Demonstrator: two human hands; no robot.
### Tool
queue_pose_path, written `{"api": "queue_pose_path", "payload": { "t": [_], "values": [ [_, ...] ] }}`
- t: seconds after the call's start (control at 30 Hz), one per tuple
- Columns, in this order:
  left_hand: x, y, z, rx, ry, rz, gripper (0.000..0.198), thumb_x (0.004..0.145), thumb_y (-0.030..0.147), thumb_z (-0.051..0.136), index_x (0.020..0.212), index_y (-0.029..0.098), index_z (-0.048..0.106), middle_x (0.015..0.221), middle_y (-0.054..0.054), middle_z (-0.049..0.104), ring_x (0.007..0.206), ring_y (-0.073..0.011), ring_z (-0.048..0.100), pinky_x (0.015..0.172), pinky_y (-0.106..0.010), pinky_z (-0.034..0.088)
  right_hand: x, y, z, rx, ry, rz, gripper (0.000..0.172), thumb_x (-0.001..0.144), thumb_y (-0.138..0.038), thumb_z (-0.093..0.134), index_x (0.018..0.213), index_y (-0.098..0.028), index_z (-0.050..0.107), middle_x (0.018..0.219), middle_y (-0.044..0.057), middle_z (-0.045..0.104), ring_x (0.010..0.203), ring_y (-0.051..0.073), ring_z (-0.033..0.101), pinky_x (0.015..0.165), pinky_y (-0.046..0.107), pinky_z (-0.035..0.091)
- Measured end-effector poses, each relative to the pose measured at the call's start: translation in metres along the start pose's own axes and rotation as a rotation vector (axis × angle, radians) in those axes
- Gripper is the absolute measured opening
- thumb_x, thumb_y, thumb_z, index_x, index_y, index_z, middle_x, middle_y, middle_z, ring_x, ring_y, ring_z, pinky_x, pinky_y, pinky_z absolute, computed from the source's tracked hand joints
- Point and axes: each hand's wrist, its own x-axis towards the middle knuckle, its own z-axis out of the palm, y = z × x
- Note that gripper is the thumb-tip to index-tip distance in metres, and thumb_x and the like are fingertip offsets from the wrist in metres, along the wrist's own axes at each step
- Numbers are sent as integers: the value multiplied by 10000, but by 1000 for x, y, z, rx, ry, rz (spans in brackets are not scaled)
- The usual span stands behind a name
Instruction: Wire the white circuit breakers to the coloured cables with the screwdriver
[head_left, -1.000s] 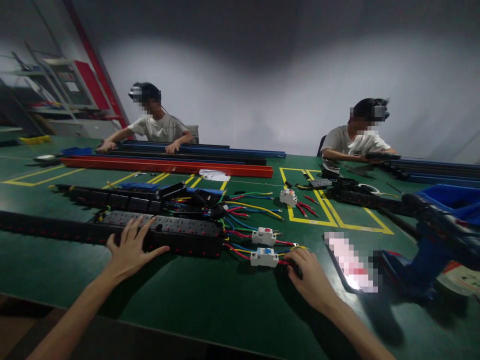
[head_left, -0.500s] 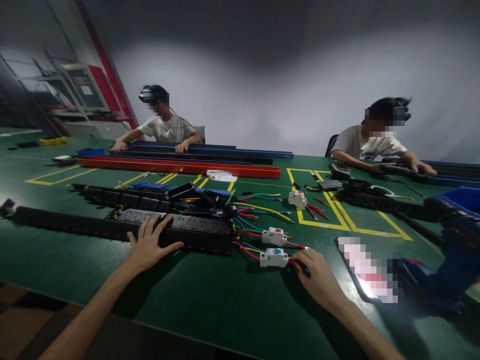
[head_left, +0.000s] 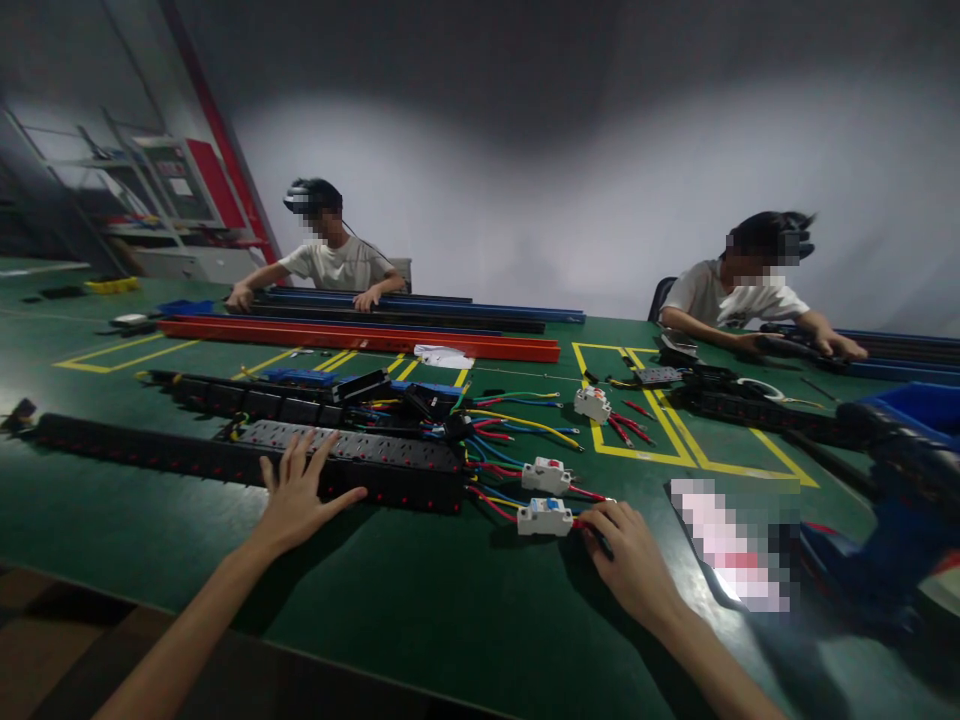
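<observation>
Hands: our left hand [head_left: 300,495] lies flat, fingers spread wide, on the near edge of the power strip; our right hand [head_left: 634,565] is curled around a dark slim tool [head_left: 602,542] (we cannot tell what kind).
Table: we work at a green table [head_left: 450,620] marked with yellow tape lines [head_left: 675,455].
Power strip: the long black power strip [head_left: 187,455] runs from the far left to the middle of the table, and its right end sits just beside the breakers.
Rails: a red rail [head_left: 360,337] lies well beyond our hands, with blue and black rails [head_left: 420,305] behind it.
Co-workers: one person [head_left: 337,262] across the table rests both hands on the far rails; another person [head_left: 739,290] sits at the far right, hands on dark parts.
Blue machine: a blurred blue machine [head_left: 885,530] stands at the right edge, near our right arm.
Breakers: the white breaker with a blue lever [head_left: 545,517] sits just left of our right fingertips, close to the tool's tip; a breaker with a red lever [head_left: 546,475] lies just behind it, and a third breaker [head_left: 592,403] lies farther back by the tape.
Wires: red, blue, yellow and green wires [head_left: 517,420] spread between the strip's end and the breakers.
</observation>
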Motion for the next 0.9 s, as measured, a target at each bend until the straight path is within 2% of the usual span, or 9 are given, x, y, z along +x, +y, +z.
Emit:
{"api": "queue_pose_path", "payload": {
  "t": [0.07, 0.13, 0.2, 0.27, 0.37, 0.43, 0.53, 0.67, 0.9],
  "values": [
    [-6, 11, -6, -21, 52, 44, 886, 819, 601, 542, 1558, 254, 197, 1640, -100, 70, 1496, -382, 38, 1176, -591, -26, -1, 0, -1, -2, -7, 5, 216, 921, -197, 504, 1076, -243, 646, 1087, 73, 614, 1005, 239, 552, 879, 423, 459],
    [-13, 28, -9, -72, 141, 107, 838, 821, 561, 576, 1535, 262, 253, 1628, -94, 132, 1489, -373, 109, 1193, -566, 26, -2, -1, -2, -5, -10, 13, 213, 925, -198, 503, 1078, -240, 645, 1090, 71, 613, 1010, 239, 548, 884, 426, 450],
    [-23, 53, -10, -163, 237, 210, 736, 825, 505, 618, 1474, 272, 360, 1585, -99, 252, 1454, -365, 234, 1189, -541, 152, -2, -2, -3, -4, -13, 18, 211, 928, -200, 502, 1080, -237, 643, 1093, 72, 614, 1012, 239, 546, 884, 428, 444],
    [-35, 86, -9, -282, 243, 366, 532, 866, 427, 609, 1362, 278, 486, 1473, -100, 429, 1359, -334, 404, 1137, -503, 299, -1, -3, -3, -2, -13, 18, 209, 930, -203, 501, 1080, -236, 643, 1092, 74, 616, 1010, 239, 547, 882, 429, 442],
    [-50, 143, -5, -450, -24, 581, 352, 934, 347, 541, 1279, 279, 546, 1281, -70, 590, 1165, -237, 579, 1005, -376, 462, -1, -4, -4, -4, -10, 14, 210, 925, -202, 506, 1082, -236, 641, 1085, 76, 618, 1006, 242, 549, 877, 428, 443],
    [-56, 177, 0, -500, -200, 599, 386, 924, 371, 567, 1296, 273, 532, 1246, -58, 610, 1074, -211, 625, 905, -324, 517, -1, -4, -3, -10, -6, 15, 208, 919, -197, 514, 1078, -236, 642, 1078, 76, 618, 1004, 245, 550, 867, 422, 443],
    [-54, 213, 10, -459, -291, 561, 418, 907, 397, 595, 1301, 274, 527, 1251, -57, 611, 1025, -230, 647, 830, -333, 532, -2, -3, -2, -14, 7, 14, 205, 919, -192, 514, 1075, -235, 641, 1076, 73, 616, 1008, 242, 548, 863, 407, 440],
    [-43, 230, 20, -418, -341, 564, 347, 920, 305, 571, 1264, 265, 551, 1223, -43, 628, 1028, -226, 645, 878, -344, 508, -2, -3, -2, -12, 17, 18, 215, 911, -162, 519, 1067, -235, 648, 1073, 65, 616, 1010, 234, 545, 857, 386, 432],
    [-35, 236, 28, -420, -355, 559, 341, 933, 271, 542, 1274, 273, 552, 1156, -22, 652, 1029, -222, 640, 909, -352, 494, -2, 0, -5, 15, 24, 50, 232, 898, -144, 534, 1066, -240, 661, 1084, 58, 616, 1004, 230, 536, 824, 369, 418]
  ]
}}
